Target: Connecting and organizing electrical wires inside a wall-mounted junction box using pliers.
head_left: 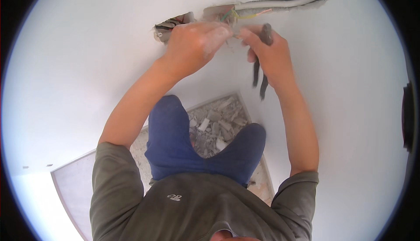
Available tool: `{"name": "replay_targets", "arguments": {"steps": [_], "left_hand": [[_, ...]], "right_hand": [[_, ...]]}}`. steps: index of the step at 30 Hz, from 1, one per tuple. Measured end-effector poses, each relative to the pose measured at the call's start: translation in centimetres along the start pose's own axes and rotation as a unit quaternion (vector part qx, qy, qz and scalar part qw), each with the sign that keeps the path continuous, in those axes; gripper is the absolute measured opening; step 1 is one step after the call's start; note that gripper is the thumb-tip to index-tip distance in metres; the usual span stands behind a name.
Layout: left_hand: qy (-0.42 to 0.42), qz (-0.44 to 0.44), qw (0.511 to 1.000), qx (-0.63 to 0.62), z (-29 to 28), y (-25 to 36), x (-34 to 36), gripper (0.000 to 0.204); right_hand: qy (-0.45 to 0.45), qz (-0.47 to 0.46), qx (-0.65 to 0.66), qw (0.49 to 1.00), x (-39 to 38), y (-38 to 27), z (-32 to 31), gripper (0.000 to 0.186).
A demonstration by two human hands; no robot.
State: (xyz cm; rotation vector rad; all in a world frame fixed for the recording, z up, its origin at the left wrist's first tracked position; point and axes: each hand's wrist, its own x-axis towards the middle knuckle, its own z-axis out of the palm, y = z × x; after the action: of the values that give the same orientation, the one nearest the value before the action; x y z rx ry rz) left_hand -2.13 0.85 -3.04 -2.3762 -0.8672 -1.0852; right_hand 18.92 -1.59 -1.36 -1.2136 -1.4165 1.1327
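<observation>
Both my hands are raised to a hole in a white wall (87, 57) where coloured wires (238, 15) stick out. My left hand (194, 44), dusty with plaster, pinches the wire ends just below the opening (173, 23). My right hand (267, 52) grips dark-handled pliers (261, 72); their handles hang down below the palm and the head (267, 33) points up by the fingers. The fingertips of both hands meet at the wires. The pliers' jaws are partly hidden by my fingers.
A white conduit (297, 0) runs in a chased groove from the opening toward the upper right. Below, between my knees in blue trousers (168, 136), the floor (218, 127) is strewn with plaster rubble. A dark object (407, 116) sits at the right rim.
</observation>
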Motion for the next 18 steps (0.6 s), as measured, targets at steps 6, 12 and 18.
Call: {"name": "replay_targets", "arguments": {"steps": [6, 12, 18], "left_hand": [[-0.019, -0.017, 1.0, 0.01, 0.0, 0.5, 0.4, 0.018], [0.002, 0.028, 1.0, 0.002, 0.1, 0.4, 0.8, 0.019], [0.011, 0.001, 1.0, 0.018, 0.4, 0.8, 0.4, 0.023]], "right_hand": [[0.166, -0.499, -0.328, 0.785, 1.0, 3.6, 0.1, 0.025], [0.179, -0.546, -0.396, 0.716, 1.5, 3.6, 0.1, 0.021], [0.054, -0.168, -0.216, 0.96, 0.0, -0.2, 0.9, 0.014]]}}
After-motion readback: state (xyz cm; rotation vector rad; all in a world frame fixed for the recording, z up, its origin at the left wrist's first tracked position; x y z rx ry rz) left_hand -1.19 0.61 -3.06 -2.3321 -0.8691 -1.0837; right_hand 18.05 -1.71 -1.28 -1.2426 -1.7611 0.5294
